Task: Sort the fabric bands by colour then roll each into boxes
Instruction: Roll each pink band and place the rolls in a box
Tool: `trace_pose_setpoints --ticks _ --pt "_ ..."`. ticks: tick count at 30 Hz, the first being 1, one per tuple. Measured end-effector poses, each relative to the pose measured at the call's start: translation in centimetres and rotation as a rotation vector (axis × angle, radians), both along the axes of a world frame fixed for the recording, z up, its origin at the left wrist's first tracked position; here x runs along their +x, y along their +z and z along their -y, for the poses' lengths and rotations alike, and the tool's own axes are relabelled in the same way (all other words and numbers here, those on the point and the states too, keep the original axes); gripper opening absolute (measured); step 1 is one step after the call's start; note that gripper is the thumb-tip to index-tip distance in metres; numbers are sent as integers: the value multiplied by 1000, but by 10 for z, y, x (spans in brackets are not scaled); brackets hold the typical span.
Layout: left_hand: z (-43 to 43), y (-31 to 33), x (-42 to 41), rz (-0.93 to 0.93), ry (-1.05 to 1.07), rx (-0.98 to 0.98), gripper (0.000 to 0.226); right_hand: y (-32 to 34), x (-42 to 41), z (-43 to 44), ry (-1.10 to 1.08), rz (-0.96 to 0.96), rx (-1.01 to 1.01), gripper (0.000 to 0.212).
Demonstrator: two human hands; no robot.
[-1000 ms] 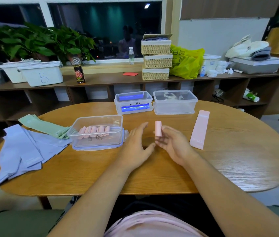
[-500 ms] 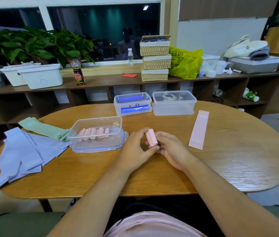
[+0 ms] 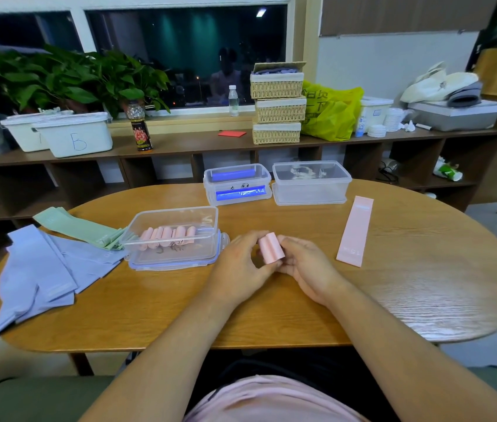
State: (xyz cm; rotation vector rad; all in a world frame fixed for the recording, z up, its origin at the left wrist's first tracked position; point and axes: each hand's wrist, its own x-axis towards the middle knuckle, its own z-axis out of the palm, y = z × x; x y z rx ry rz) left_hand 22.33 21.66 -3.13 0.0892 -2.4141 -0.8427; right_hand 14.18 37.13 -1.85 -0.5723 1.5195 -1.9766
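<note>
A rolled pink band (image 3: 271, 247) sits between my two hands just above the table's middle. My left hand (image 3: 241, 266) pinches its left side and my right hand (image 3: 305, 264) grips its right side. To the left stands a clear box (image 3: 174, 220) on its lid, holding several pink rolls (image 3: 166, 237). A flat pink band (image 3: 355, 230) lies to the right. Purple bands (image 3: 43, 269) and green bands (image 3: 79, 228) lie piled at the table's left. A box with blue rolls (image 3: 237, 184) and a clear box (image 3: 311, 182) stand at the back.
The round wooden table (image 3: 423, 284) has bare wood at the right and front. Behind it a low shelf (image 3: 180, 144) carries white bins, a bottle, stacked wicker baskets, a yellow bag and plants.
My left hand has come in and taken hold of the pink roll together with my right hand. The roll has tilted from upright to slanted and sunk lower between the hands.
</note>
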Motion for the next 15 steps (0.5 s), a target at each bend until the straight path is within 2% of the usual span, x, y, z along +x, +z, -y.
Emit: trace_pose_setpoints --ticks 3,6,8,11,15 --pt "0 0 1 9 -2 -37 55 -2 1 -1 -17 -27 14 35" --pt "0 -1 0 14 -12 -85 51 -7 3 1 -55 -181 79 17" --pt "1 -2 0 37 -25 -103 54 -11 3 2 -94 -241 102 16" --pt "3 -3 -1 40 -41 -79 58 -8 3 2 -128 -222 89 20" --pt "5 -4 -1 -16 -37 -74 51 -5 4 -2 -152 -152 61 21"
